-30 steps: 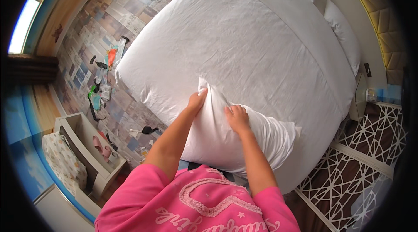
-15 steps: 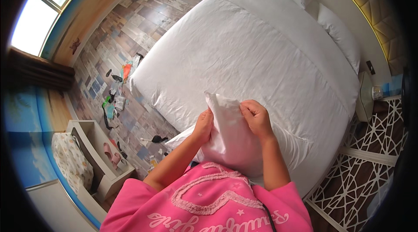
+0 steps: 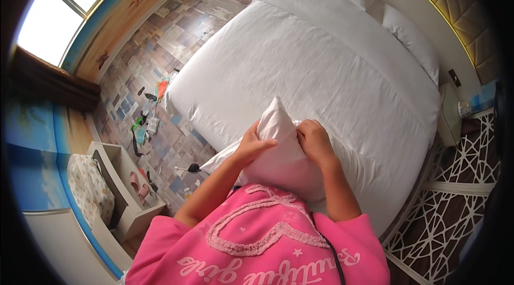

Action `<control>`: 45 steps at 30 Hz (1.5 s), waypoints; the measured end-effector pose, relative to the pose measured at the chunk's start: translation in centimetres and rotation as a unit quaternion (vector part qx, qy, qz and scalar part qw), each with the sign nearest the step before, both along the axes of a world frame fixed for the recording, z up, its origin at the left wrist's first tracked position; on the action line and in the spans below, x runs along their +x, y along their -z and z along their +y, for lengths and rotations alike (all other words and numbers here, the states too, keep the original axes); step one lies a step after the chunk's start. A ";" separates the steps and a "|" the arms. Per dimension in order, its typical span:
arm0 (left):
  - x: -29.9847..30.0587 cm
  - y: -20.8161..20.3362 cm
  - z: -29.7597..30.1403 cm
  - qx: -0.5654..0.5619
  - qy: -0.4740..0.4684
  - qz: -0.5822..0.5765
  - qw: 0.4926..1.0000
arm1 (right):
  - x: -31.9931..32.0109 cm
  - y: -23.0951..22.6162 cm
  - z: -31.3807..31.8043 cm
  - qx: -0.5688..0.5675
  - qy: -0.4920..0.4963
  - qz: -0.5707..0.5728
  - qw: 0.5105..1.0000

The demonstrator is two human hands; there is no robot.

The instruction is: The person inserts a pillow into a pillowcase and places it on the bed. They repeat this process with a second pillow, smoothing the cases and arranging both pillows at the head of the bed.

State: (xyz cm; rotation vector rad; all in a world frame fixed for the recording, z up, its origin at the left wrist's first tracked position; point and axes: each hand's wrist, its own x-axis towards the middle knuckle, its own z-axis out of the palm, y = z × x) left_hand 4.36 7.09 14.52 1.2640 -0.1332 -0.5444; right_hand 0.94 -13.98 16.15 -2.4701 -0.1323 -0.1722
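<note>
In front of my chest a white pillow (image 3: 286, 164) stands tilted, one corner pointing up and away from me. My left hand (image 3: 255, 146) grips it just below that corner, the thumb lying across the front and the other fingers partly hidden behind. On the right edge of the pillow my right hand (image 3: 315, 139) is closed, pinching the white fabric with curled fingers. Another white corner juts out to the left under my left forearm. Behind both hands spreads the bed (image 3: 300, 55), covered in smooth white bedding; more rumpled white fabric lies to the right of the pillow.
Two pillows (image 3: 412, 39) rest at the headboard. Loose litter (image 3: 144, 119) is scattered on the patterned floor, left of the bed. An open white cabinet (image 3: 120, 172) holds pink slippers (image 3: 140, 186). A nightstand (image 3: 451, 114) and white lattice panels (image 3: 428, 231) are at right.
The pillow's top corner, folded and blunt before, now sticks up in a point. My left thumb has moved across its front. The view has shifted slightly.
</note>
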 end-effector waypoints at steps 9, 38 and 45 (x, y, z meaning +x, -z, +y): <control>-0.1 2.5 0.4 0.223 0.017 -0.053 0.973 | -5.1 7.4 2.3 0.003 0.012 -0.113 0.994; 0.4 5.5 5.0 0.043 -0.131 0.160 0.977 | 0.0 9.1 -0.2 0.171 0.107 -0.033 0.979; 0.6 4.8 4.7 0.064 -0.138 0.181 0.972 | -1.9 10.4 -2.7 0.232 0.151 0.103 0.955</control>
